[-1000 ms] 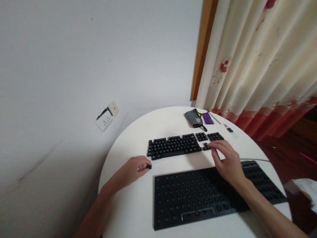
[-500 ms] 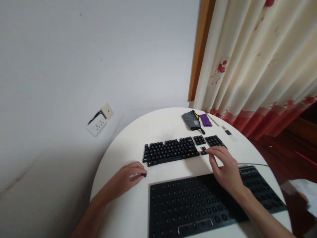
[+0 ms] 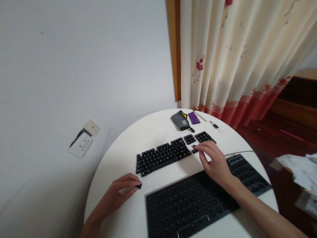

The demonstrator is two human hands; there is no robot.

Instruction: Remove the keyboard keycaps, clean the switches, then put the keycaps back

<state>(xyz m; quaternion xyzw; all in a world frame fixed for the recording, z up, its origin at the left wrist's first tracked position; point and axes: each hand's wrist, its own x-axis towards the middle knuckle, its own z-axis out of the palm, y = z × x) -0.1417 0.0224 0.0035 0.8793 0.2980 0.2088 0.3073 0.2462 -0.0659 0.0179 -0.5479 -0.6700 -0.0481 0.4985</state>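
My left hand (image 3: 121,191) pinches a small black keycap (image 3: 139,186) between thumb and fingertips, just above the table's left part. Reaching over the keyboard base, my right hand (image 3: 214,162) has its thumb and fingertips closed at the small group of arrow keycaps (image 3: 194,151); its fingers partly hide them. Loose black keycaps (image 3: 163,154) lie set out in keyboard order behind both hands. In front is the black keyboard base (image 3: 183,201), its switches bare of caps, partly covered by my right forearm.
On the round white table (image 3: 119,155) a grey pouch (image 3: 180,120), a purple cloth (image 3: 193,118), a thin stick (image 3: 200,115) and a small brush-like tool (image 3: 216,126) lie at the back. A cable (image 3: 239,152) runs off right. A wall socket (image 3: 81,144) is at left.
The view has turned to the right, so the table and things appear further left and tilted. Both hands keep about the same places and grips.
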